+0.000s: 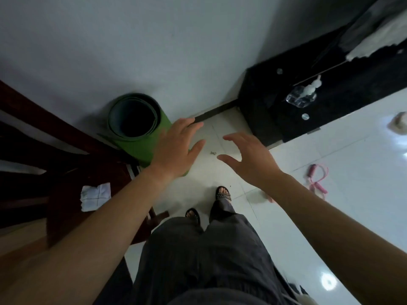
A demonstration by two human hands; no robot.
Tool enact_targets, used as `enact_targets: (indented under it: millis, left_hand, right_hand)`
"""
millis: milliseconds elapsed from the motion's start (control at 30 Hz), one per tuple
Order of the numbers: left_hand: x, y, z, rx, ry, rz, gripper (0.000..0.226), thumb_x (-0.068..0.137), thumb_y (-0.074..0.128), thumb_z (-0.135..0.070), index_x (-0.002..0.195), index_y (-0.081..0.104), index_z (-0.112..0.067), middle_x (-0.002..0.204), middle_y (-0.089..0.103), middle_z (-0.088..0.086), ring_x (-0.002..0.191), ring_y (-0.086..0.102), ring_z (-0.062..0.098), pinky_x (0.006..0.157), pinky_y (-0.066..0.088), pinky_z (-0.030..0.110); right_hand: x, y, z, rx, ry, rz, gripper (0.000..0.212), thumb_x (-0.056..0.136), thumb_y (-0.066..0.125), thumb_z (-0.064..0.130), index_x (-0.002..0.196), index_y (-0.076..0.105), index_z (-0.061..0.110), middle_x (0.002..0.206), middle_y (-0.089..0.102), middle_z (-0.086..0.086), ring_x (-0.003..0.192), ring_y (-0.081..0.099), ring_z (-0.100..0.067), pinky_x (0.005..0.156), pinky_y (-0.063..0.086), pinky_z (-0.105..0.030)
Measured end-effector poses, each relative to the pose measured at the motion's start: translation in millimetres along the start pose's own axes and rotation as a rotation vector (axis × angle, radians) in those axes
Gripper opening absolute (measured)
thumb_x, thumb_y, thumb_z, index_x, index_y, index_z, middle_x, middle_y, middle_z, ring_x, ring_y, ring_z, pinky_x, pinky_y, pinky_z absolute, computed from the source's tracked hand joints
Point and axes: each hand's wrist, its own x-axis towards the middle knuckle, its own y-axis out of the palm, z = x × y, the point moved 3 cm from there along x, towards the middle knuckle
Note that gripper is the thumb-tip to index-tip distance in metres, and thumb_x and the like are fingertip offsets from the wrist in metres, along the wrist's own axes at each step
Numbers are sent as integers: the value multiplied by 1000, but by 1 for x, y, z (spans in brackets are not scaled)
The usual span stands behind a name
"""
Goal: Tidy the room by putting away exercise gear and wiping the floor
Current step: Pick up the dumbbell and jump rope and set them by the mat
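The rolled green foam exercise mat (141, 128) stands on end on the pale tiled floor (224, 137), tucked into the corner against the grey-white wall (154, 51), its dark hollow core facing up. Just at its 3 o'clock, the person's left hand (176, 146) hangs over the lower right side of the roll, palm down, fingers (193, 125) spread and holding nothing; whether the palm touches the mat I cannot tell. At 3 o'clock from that hand, apart from it, the right hand (248, 157) hovers with its fingers (231, 137) curled loosely open, also empty. Between the two hands, on the tile, lies a small grey scrap of debris (213, 153).

At 9 o'clock from the mat stands dark reddish-brown wooden furniture (44, 128), with a crumpled white checked cloth (94, 195) lying on its lower part, at about 7 o'clock from the roll. At 2 o'clock from the mat, a black low cabinet (308, 106) runs along the wall and carries a clear plastic pump bottle (305, 93) on top. Well off at 4 o'clock, a pink skipping rope with thick pink handles (317, 179) lies loosely coiled on the floor. At 6 o'clock, below the hands, the person's dark grey loose trousers (209, 249) and two black woven sandals (223, 193) point toward the corner.
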Motion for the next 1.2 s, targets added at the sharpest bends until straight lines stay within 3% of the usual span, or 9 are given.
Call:
enact_targets:
  millis: [167, 300, 600, 767, 933, 1100, 1200]
  left_hand:
    - [-20, -23, -45, -17, 166, 56, 54, 92, 33, -51, 137, 42, -23, 144, 39, 1, 136, 30, 17, 107, 28, 56]
    - [-36, -37, -63, 28, 269, 104, 46, 96, 39, -43, 139, 39, -26, 148, 34, -1, 140, 23, 15, 111, 20, 56]
    - [-62, -18, -124, -15, 522, 250, 56, 89, 30, -53, 138, 40, -26, 146, 38, -1, 137, 31, 16, 109, 28, 53]
    - [-81, -6, -155, 26, 599, 301, 46, 95, 38, -44, 138, 39, -27, 147, 36, -4, 136, 29, 13, 112, 22, 52]
    - [-95, 18, -183, 16, 658, 338, 44, 96, 38, -42, 136, 41, -26, 144, 39, -5, 134, 32, 13, 110, 27, 50]
    - [-102, 51, -212, 32, 679, 393, 45, 95, 37, -45, 135, 41, -26, 142, 41, -6, 133, 33, 14, 110, 29, 48]
    - [-98, 69, -231, 57, 672, 414, 44, 95, 37, -46, 134, 43, -28, 141, 42, -6, 133, 34, 14, 108, 29, 49]
  right_hand:
    - [-63, -27, 14, -21, 123, -112, 54, 88, 52, 50, 134, 44, 23, 139, 46, 3, 129, 38, -17, 104, 31, -31]
    - [-109, -31, 18, 14, 249, -223, 55, 87, 53, 52, 134, 45, 24, 138, 47, 2, 128, 40, -17, 105, 34, -35]
    - [-212, -28, 18, 97, 496, -381, 52, 85, 59, 47, 130, 49, 23, 136, 50, 3, 126, 43, -18, 103, 33, -30]
    - [-254, -24, 16, 135, 608, -444, 51, 85, 58, 47, 129, 49, 25, 136, 49, 5, 124, 44, -14, 99, 32, -26]
    - [-289, -22, 1, 143, 685, -470, 50, 84, 60, 47, 128, 50, 24, 135, 51, 5, 124, 45, -14, 98, 31, -23]
    - [-316, -29, -28, 161, 732, -460, 51, 84, 59, 48, 128, 50, 23, 136, 50, 4, 127, 44, -17, 107, 35, -35]
    - [-327, -33, -55, 174, 722, -464, 49, 84, 60, 48, 126, 51, 24, 135, 51, 4, 126, 45, -18, 106, 36, -35]
